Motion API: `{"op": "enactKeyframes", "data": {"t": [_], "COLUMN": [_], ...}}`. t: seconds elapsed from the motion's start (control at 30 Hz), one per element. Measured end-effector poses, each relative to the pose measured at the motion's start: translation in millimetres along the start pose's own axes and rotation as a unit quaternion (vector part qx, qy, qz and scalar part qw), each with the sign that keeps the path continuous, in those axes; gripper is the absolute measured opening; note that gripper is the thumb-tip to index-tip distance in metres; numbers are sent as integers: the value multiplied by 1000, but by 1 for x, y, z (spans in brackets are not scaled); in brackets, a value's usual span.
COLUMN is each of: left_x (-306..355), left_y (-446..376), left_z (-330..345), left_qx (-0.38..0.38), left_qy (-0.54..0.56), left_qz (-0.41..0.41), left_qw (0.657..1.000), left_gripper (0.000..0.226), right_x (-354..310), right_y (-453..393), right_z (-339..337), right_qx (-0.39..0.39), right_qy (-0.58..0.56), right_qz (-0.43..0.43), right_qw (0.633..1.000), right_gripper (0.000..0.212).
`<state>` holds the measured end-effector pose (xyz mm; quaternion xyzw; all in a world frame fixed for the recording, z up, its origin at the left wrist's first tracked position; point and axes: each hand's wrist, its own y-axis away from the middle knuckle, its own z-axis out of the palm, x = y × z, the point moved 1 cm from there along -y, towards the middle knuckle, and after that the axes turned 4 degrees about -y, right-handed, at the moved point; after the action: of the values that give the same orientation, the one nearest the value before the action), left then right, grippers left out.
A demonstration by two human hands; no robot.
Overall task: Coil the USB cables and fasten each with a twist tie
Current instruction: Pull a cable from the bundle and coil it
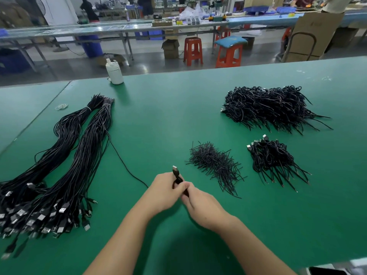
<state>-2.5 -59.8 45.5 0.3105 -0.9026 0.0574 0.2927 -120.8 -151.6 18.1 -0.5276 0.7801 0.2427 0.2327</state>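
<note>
**One cable in both my hands, plug end up**

My left hand (164, 192) and right hand (200, 203) meet at the near middle of the green table (158, 120). Both are curled round the same USB cable (127, 167): the left grips it just below the plug (175, 171), which stands up above my knuckles, and the right pinches the black cord right beside it. The rest of that cable trails away to the left and far across the mat, towards the uncoiled cables.

Those uncoiled cables (65, 159) lie on my left as two long bundles, plugs heaped at the near end, the far ends bound together. Just right of my hands sits the loose heap of twist ties (215, 165). Further right is a small pile of coiled cables (272, 159), and beyond it, far right, a much larger pile (270, 106).

A few rubber bands (61, 106) lie far left, and a white bottle (114, 72) stands at the table's far edge. I can read no writing or brand on any of it.
</note>
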Motion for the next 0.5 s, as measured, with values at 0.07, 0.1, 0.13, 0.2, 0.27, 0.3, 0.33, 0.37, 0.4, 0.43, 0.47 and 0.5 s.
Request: {"op": "enactKeyframes", "data": {"t": [0.07,0.1,0.13,0.2,0.27,0.3,0.33,0.37,0.4,0.43,0.47,0.5], "left_x": [-3,-4,-5,-3,-1,0,2,0,-1,-2,-5,-9], "left_y": [-4,-5,-6,-10,-16,-20,-24,-27,-29,-32,-35,-41], "left_z": [3,4,5,7,8,8,9,10,11,11,12,12], "left_qx": [-5,-7,-7,-5,-8,-11,-20,-37,-65,-93,-114,-108], "left_qy": [-19,-21,-20,-15,0,8,25,66,135,213,277,288], "left_qz": [-11,-15,-18,-17,-20,-23,-24,-25,-29,-35,-43,-54], "left_qw": [1000,1000,1000,1000,1000,1000,999,997,988,972,953,950], "left_gripper": [18,17,17,17,17,15,12,7,2,13,23,30], "right_x": [1,3,5,10,12,13,14,15,19,24,29,34], "right_y": [-2,-4,-6,-11,-15,-17,-19,-22,-23,-25,-25,-26], "right_z": [3,4,6,10,15,17,17,17,18,18,17,16], "right_qx": [-14,-17,-17,-15,2,17,28,33,36,39,44,51], "right_qy": [-33,-73,-116,-207,-285,-307,-321,-328,-339,-372,-429,-489], "right_qz": [7,8,15,49,54,44,40,47,57,75,96,113], "right_qw": [999,997,993,977,957,950,946,943,938,924,897,863], "right_gripper": [29,28,25,21,28,37,41,39,34,28,24,21]}}
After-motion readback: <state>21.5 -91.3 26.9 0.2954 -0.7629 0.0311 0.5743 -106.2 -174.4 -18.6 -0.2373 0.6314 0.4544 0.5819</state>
